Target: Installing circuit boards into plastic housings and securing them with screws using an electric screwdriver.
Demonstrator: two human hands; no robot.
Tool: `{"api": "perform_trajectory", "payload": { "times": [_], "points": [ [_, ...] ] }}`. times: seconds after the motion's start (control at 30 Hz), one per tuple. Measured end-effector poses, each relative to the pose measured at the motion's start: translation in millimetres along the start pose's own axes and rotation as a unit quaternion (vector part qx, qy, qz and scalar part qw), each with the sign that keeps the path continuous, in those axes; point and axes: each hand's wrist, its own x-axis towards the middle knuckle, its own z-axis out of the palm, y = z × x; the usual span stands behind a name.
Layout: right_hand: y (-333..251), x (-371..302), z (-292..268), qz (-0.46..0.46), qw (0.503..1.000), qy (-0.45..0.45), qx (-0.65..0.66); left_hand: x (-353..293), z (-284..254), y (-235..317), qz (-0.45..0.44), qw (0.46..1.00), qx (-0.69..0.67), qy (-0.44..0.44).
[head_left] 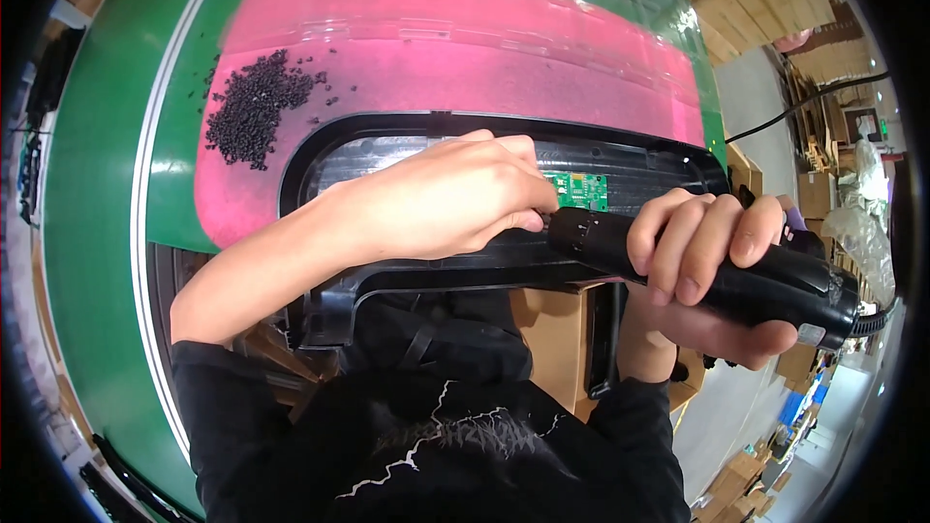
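Note:
My right hand (707, 257) is wrapped around a black corded electric screwdriver (799, 292), which lies nearly level with its nose pointing left. At that nose, the thumb and fingers of my left hand (465, 192) are pinched together. What they grip there is too small and hidden to make out. Just beyond the fingertips, a green circuit board (589, 192) sits inside a long, shallow black plastic housing (644, 167) with raised walls. My left hand and forearm cover part of the housing and the left end of the board.
A heap of small black screws or similar pieces (254, 108) lies on the pink mat (436, 68) at the left. Clear plastic sheets (484, 0) cover the mat's far part. The green table (111, 261) extends left. Cardboard boxes (765, 0) and a hanging cable (809, 97) are at the right.

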Motion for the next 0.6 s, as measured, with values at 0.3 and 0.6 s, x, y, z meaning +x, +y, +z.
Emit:
{"api": "perform_trajectory", "payload": {
  "times": [0.3,0.6],
  "points": [
    [3,-6,-2,0.039,0.998,-0.004,-0.047,7,-11,1,-0.058,0.99,0.033,0.127],
    [13,-5,3,0.098,0.991,0.007,-0.087,6,-12,8,-0.096,0.984,0.098,0.114]
  ]
}}
